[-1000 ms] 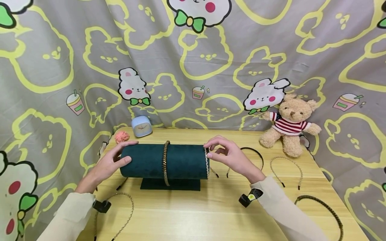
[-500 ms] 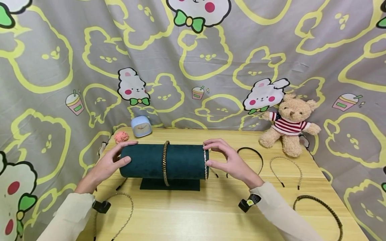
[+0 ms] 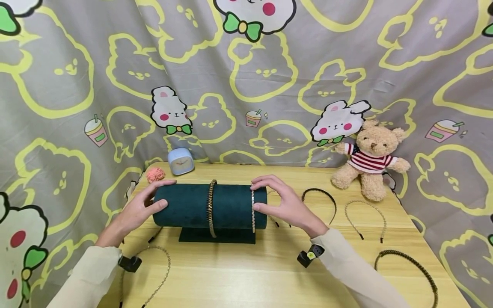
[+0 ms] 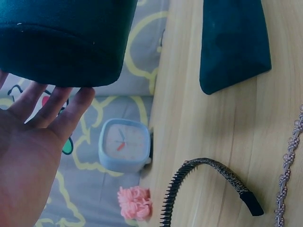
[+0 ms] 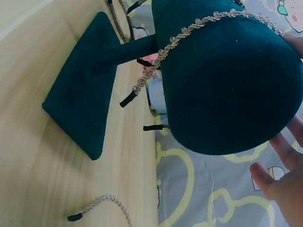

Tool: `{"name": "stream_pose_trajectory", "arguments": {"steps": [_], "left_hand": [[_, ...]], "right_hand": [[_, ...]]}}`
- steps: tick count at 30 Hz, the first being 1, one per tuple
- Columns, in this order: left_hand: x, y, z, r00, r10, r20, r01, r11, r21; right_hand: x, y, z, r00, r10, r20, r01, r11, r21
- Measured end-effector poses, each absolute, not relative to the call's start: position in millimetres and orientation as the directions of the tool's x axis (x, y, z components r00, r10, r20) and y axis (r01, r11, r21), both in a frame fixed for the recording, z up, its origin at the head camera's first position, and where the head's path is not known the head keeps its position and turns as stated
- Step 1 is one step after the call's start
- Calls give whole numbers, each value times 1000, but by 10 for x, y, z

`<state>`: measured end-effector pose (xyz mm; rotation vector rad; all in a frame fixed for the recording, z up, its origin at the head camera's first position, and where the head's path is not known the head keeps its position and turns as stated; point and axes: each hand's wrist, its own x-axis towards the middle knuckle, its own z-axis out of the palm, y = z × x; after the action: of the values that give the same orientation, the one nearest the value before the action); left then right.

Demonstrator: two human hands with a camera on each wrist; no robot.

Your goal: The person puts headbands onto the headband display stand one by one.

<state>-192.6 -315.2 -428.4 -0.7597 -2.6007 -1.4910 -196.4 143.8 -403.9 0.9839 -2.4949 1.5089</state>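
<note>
Together with the right hand [image 3: 285, 203], the beaded headband [image 3: 253, 218] has moved a little from the right end of the dark green display stand [image 3: 233, 207] toward its middle. It sits around the roll, between this end and a gold-brown headband [image 3: 209, 209]. The right hand's fingers and thumb pinch the beaded headband; the left hand [image 3: 135, 214] holds the left end of the roll with thumb and fingers. The stand is upright on the desk [image 3: 231, 273]. Behind it is a blue clock [image 3: 181, 161], whose dial marks are too small to read. On the right wrist, a black device [image 3: 304, 258] carries a yellow-green label, also unreadable.
</note>
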Motion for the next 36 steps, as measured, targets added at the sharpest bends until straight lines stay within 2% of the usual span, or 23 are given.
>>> {"name": "stream_pose_trajectory", "arguments": {"steps": [13,24,36], "left_hand": [[-1935,-3142,-4274,-878,391,275,433,404,806],[-1945,-3146,-4274,-879,389,276,431,401,808],[-1933,-3152,-4284,-880,392,270,426,398,812]], "right_hand": [[-1989,1269,-3888,-787,-507,352,-577,405,-709],[-2055,1130,-3811,-753,-551,359,-628,441,-641],[-2055,983,-3728,-759,-568,318,-625,500,-599]]}}
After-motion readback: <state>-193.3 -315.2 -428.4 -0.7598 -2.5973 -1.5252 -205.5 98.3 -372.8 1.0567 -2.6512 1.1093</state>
